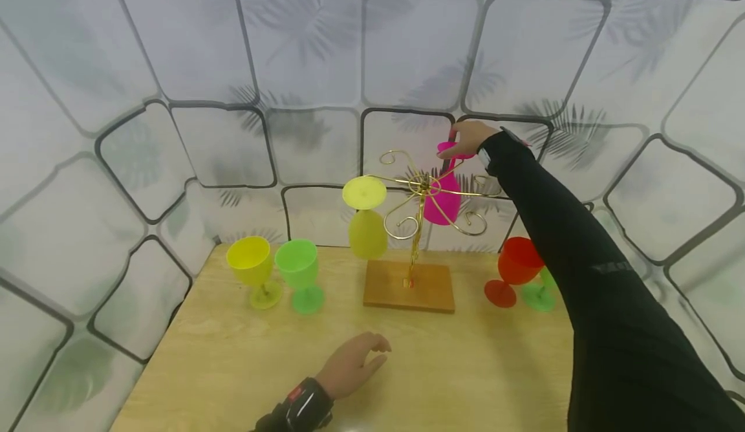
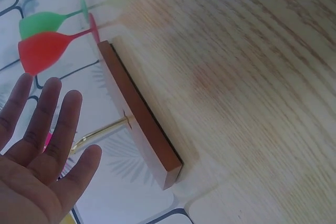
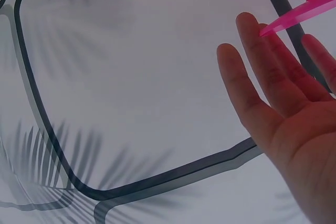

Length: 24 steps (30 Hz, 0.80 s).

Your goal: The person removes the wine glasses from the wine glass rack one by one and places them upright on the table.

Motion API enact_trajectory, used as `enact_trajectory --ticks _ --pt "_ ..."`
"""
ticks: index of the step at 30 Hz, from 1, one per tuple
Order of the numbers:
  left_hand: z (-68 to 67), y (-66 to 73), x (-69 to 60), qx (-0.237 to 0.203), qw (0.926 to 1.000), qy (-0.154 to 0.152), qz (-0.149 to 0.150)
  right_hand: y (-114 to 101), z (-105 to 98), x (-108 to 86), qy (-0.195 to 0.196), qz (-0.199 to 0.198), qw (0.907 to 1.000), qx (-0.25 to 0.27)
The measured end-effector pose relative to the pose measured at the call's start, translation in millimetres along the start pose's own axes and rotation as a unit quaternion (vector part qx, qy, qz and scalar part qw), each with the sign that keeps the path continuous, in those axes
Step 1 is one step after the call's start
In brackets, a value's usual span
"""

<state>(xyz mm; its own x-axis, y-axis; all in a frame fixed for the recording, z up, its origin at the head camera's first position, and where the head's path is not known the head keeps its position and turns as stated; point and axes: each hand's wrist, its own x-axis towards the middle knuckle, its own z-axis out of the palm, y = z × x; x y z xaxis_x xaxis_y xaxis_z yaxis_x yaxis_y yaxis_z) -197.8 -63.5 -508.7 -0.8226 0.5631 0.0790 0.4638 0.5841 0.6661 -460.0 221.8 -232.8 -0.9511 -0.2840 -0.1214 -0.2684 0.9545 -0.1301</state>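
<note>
A gold wire rack (image 1: 416, 225) stands on a wooden base (image 1: 409, 286), seen edge-on as a brown block (image 2: 139, 111) in the left wrist view. Upside down on its far right side hangs a magenta goblet (image 1: 443, 198); a yellow goblet (image 1: 368, 235) hangs inverted on the left. My right hand (image 1: 468, 140) is at the magenta goblet's upturned foot, and in the right wrist view its nearly straight fingers touch the foot's edge (image 3: 299, 17). Low over the table in front of the rack, my left hand (image 1: 352, 364) holds nothing, fingers loosely extended.
On the tabletop (image 1: 233, 367), a yellow goblet (image 1: 250, 262) and a green goblet (image 1: 298, 265) stand upright to the left. A red goblet (image 1: 519, 261) and another green goblet (image 1: 538, 295), partly behind my right sleeve, stand to the right. Patterned fabric (image 1: 314, 50) rises behind the table.
</note>
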Motion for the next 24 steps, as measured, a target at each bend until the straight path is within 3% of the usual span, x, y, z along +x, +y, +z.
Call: enact_trajectory --ticks 7,15,24 --pt "5.3 -0.6 0.3 0.003 1.0000 0.002 0.006 -5 -7 -10.6 -0.010 -0.009 0.9999 0.002" --pt "4.7 2.9 1.8 0.008 0.9999 -0.007 -0.001 1 -8 -2.2 -0.017 -0.030 0.9993 -0.013" --pt "5.1 2.9 -1.4 0.005 0.9998 -0.017 -0.009 -22 -12 -6.2 -0.017 -0.044 0.9988 -0.011"
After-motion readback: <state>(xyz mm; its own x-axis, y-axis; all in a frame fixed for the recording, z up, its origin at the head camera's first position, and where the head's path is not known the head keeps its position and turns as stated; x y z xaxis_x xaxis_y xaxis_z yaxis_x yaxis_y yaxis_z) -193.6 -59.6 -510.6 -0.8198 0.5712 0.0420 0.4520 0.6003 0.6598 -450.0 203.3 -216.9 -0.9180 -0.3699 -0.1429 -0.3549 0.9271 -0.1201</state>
